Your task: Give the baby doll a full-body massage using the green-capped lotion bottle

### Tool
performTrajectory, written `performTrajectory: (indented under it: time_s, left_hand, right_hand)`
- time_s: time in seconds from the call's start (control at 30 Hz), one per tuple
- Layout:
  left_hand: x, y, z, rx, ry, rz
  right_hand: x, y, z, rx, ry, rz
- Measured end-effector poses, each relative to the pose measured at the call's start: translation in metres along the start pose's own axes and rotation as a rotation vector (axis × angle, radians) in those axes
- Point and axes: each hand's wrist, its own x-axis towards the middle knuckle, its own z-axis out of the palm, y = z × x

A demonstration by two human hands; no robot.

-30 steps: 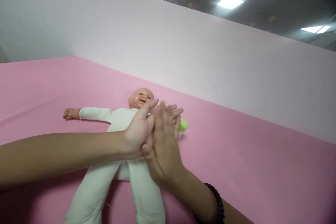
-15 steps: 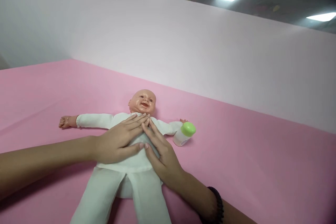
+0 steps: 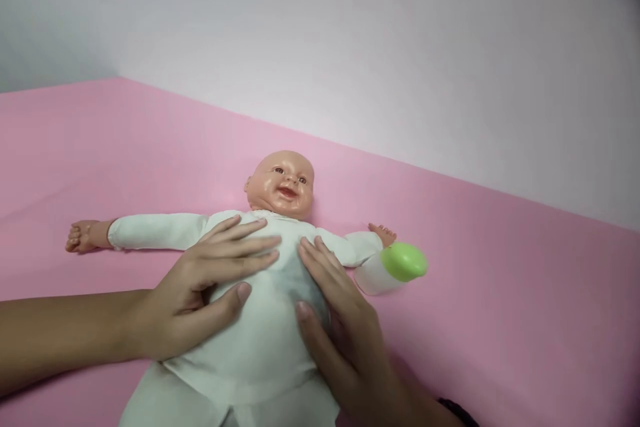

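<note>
A baby doll (image 3: 270, 340) in a white cloth suit lies on its back, arms stretched out sideways and head away from me. On the left side of its chest rests my left hand (image 3: 210, 287), fingers spread and thumb apart. My right hand (image 3: 345, 327) touches the other side of the chest with fingers extended. Bare cloth shows between the two hands, and neither holds anything. Close to the doll's hand on the right is a clear bottle (image 3: 373, 279) with a green cap (image 3: 405, 262).
The doll lies on a pink surface (image 3: 500, 320). A white wall or panel (image 3: 375, 47) rises behind it, meeting another panel at a corner on the left. A dark band circles my right wrist.
My hands, whose fingertips met at the middle of the chest, have drawn apart to either side. The view has come nearer and tilted down, so the ceiling lights are gone.
</note>
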Motion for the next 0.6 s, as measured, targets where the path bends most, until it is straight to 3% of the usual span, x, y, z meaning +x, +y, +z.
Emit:
performTrajectory:
  time_s: [0.17, 0.37, 0.5, 0.6]
  left_hand:
    - [0.003, 0.001, -0.009, -0.054, -0.057, 0.187]
    - [0.006, -0.01, -0.014, 0.049, -0.209, 0.335]
    - [0.008, -0.012, -0.01, 0.124, -0.129, 0.289]
    - [0.006, -0.012, -0.007, 0.142, -0.026, 0.281]
  right_hand:
    - [0.003, -0.005, -0.017, 0.032, -0.128, -0.212]
    - [0.008, -0.008, -0.024, -0.049, -0.25, -0.159]
    - [0.008, -0.01, -0.022, -0.1, -0.255, -0.108]
    - [0.007, -0.009, -0.018, -0.104, -0.157, -0.094]
